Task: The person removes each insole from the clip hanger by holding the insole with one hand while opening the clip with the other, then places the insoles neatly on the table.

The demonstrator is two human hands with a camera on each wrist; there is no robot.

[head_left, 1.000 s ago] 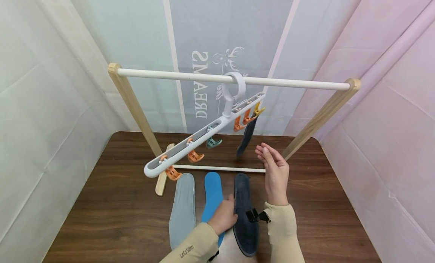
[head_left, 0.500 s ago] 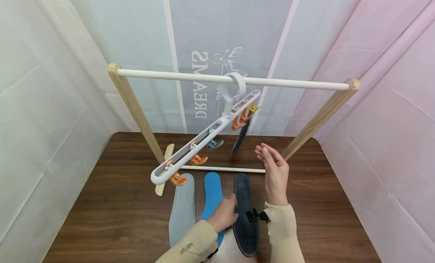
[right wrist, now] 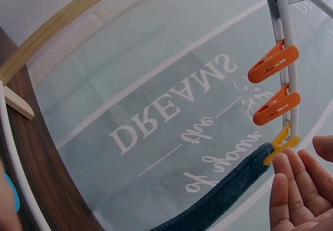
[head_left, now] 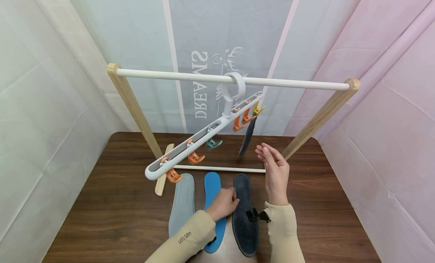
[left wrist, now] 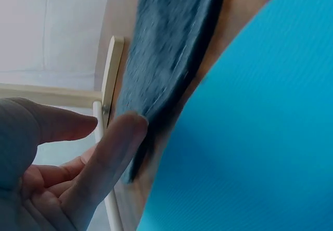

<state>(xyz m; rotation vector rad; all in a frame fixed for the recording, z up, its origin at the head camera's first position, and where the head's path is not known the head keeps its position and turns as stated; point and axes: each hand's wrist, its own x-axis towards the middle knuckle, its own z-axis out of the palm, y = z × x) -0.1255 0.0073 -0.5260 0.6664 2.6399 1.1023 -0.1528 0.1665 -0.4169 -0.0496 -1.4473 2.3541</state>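
My left hand (head_left: 222,203) reaches over the blue insole (head_left: 211,185), its fingertips right at the left edge of a dark fuzzy insole (head_left: 245,233) lying on the table. In the left wrist view, thumb and index finger (left wrist: 112,161) stand apart, with the index tip against that insole's edge. My right hand (head_left: 276,176) is raised, fingers loosely extended and holding nothing. Close by it, a second dark insole (right wrist: 229,189) hangs from a yellow clip (right wrist: 281,143) at the far end of the white hanger (head_left: 222,121). A light grey insole (head_left: 183,206) lies leftmost.
A wooden stand with a white top rod (head_left: 289,82) carries the hanger, which slants toward me. Orange clips (head_left: 195,157) and a green clip (head_left: 214,143) hang along it. A lower white rod (head_left: 217,168) runs behind the insoles. Fabric walls enclose the table.
The hanger has swung one way and back, its hanging insole with it. My left hand has shifted slightly forward along the dark insole's edge. The right hand stays put.
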